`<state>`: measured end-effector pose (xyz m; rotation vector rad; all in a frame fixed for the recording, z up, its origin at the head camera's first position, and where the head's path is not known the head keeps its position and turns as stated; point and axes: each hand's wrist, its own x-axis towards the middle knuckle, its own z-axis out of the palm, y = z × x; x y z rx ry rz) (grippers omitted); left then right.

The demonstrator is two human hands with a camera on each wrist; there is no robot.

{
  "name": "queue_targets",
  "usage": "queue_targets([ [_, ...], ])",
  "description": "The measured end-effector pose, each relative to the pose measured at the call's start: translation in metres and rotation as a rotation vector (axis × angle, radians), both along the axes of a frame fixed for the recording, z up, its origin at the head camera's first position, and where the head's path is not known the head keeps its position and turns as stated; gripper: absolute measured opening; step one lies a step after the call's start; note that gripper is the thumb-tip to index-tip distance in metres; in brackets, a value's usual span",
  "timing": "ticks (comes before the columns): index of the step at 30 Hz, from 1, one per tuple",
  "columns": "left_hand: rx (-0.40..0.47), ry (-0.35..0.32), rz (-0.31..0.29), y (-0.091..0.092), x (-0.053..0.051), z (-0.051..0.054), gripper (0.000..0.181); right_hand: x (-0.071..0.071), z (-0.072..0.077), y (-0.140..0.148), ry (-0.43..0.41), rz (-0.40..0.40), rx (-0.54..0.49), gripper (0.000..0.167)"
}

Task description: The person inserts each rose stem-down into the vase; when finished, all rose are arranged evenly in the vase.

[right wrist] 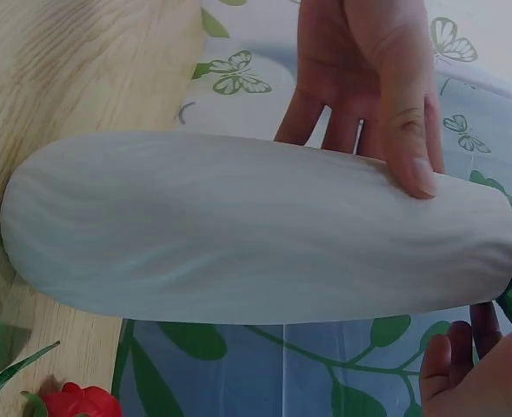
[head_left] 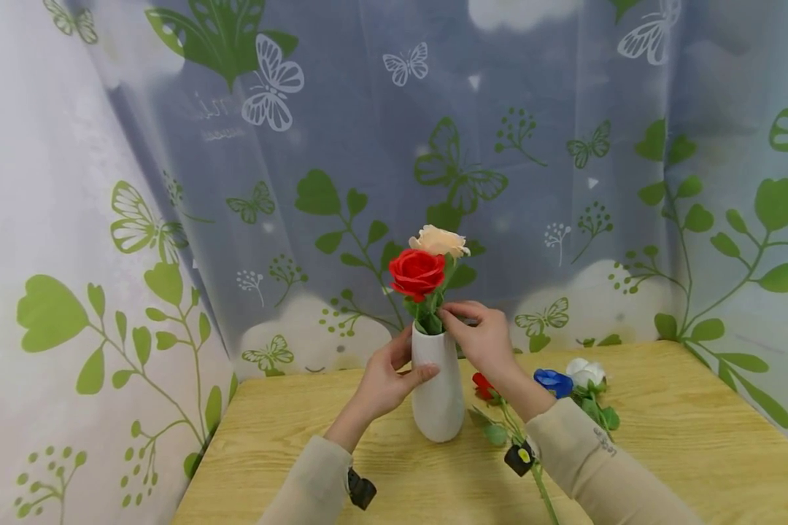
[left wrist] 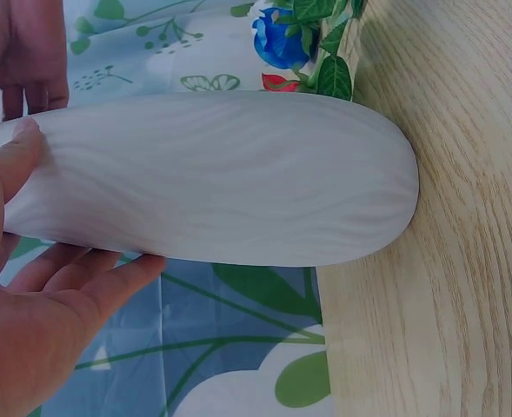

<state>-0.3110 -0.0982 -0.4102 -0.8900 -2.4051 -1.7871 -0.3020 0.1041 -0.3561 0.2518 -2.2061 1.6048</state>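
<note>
A white vase (head_left: 437, 397) stands upright on the table, holding a red rose (head_left: 417, 273) and a cream rose (head_left: 441, 241). My left hand (head_left: 384, 379) grips the vase's upper part from the left, thumb across its front; the left wrist view shows the thumb and fingers around the vase (left wrist: 221, 178). At the vase's mouth, my right hand (head_left: 482, 339) pinches the green stems or leaves; its fingertips are partly hidden there. In the right wrist view, my right hand (right wrist: 490, 365) is at the rim of the vase (right wrist: 256, 230).
Right of the vase on the wooden table (head_left: 289, 415) lie another red rose (head_left: 482, 386), a blue rose (head_left: 554, 382) and a white rose (head_left: 586, 372), partly behind my right forearm. A patterned curtain (head_left: 368, 146) hangs behind the table.
</note>
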Motion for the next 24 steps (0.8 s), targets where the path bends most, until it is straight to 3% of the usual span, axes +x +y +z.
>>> queue_targets([
  [7,-0.011,0.004,0.001,0.000,0.000,-0.001,0.085,-0.002,-0.004,0.006,-0.006,-0.007,0.091,0.023],
  [13,-0.001,-0.012,0.005,0.000,-0.001,0.001,0.085,-0.001,0.001,0.009,-0.016,0.038,0.136,0.025],
  [24,0.004,-0.023,0.004,0.000,0.001,0.001,0.084,0.002,-0.001,0.019,-0.124,0.149,0.033,0.036],
])
